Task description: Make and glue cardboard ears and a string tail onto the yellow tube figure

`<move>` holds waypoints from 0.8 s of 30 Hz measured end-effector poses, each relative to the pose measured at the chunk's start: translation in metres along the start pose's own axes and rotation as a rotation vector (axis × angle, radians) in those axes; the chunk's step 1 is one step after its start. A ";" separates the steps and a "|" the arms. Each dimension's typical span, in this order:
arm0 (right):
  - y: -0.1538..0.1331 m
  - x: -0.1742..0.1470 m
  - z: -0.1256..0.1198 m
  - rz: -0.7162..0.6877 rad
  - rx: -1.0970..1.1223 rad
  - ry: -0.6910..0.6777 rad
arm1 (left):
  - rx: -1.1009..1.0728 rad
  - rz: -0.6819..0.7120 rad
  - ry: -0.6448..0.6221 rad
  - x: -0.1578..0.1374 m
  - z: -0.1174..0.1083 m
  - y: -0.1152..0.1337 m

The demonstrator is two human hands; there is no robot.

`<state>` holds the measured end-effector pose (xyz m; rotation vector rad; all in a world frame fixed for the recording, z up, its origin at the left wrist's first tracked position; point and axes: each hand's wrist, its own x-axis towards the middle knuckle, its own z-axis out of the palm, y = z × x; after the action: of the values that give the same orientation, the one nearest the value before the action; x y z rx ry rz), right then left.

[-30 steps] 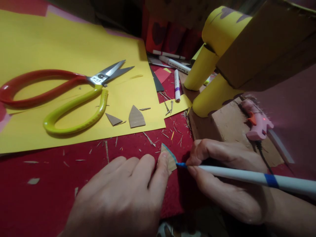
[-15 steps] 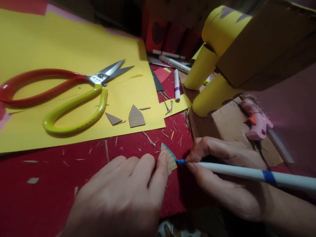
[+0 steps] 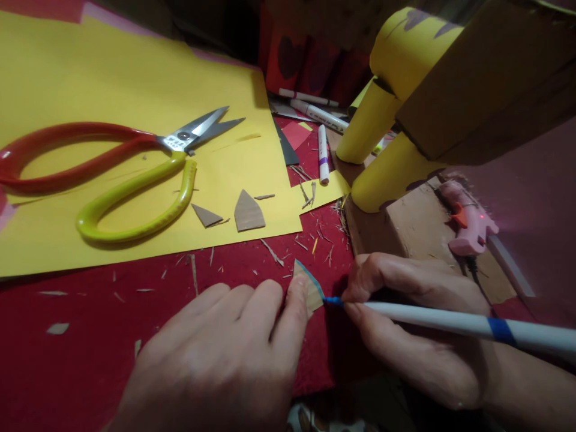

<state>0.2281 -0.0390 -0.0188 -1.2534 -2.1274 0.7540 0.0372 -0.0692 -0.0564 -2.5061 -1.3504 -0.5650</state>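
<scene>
My left hand [image 3: 229, 348] rests on the red surface, its fingers closed on a small pointed piece of cardboard [image 3: 314, 292]. A blue line runs along the cardboard's right edge. In my right hand [image 3: 414, 336] is a white marker [image 3: 432, 317] with a blue band, pinched near its blue tip. That tip meets the cardboard's lower right corner. Just beyond lies another pointed cardboard piece [image 3: 249, 211], with a triangular scrap [image 3: 207, 215] beside it, both on a yellow sheet [image 3: 135, 90].
Open scissors [image 3: 180, 141] with red and yellow handles lie on the yellow sheet. Several markers [image 3: 323, 155] are scattered at the back. On the right stand a cardboard box with yellow paper tubes [image 3: 387, 174] and a pink glue gun [image 3: 468, 219]. Cardboard shreds litter the red surface [image 3: 90, 372].
The marker tip has slid slightly down and right along the cardboard's edge, and the blue line reaches a little lower. My left hand stays in place.
</scene>
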 end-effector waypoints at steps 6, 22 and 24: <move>-0.001 -0.001 -0.001 0.044 0.021 0.043 | 0.006 0.024 -0.024 0.000 0.000 -0.001; -0.004 0.002 -0.001 0.072 -0.016 0.060 | 0.004 0.018 -0.002 0.001 0.000 -0.002; -0.003 0.002 0.000 0.047 -0.035 0.063 | 0.006 0.017 -0.014 0.001 0.000 -0.002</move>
<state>0.2256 -0.0386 -0.0160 -1.3327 -2.0757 0.6906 0.0361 -0.0680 -0.0556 -2.5187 -1.3328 -0.5409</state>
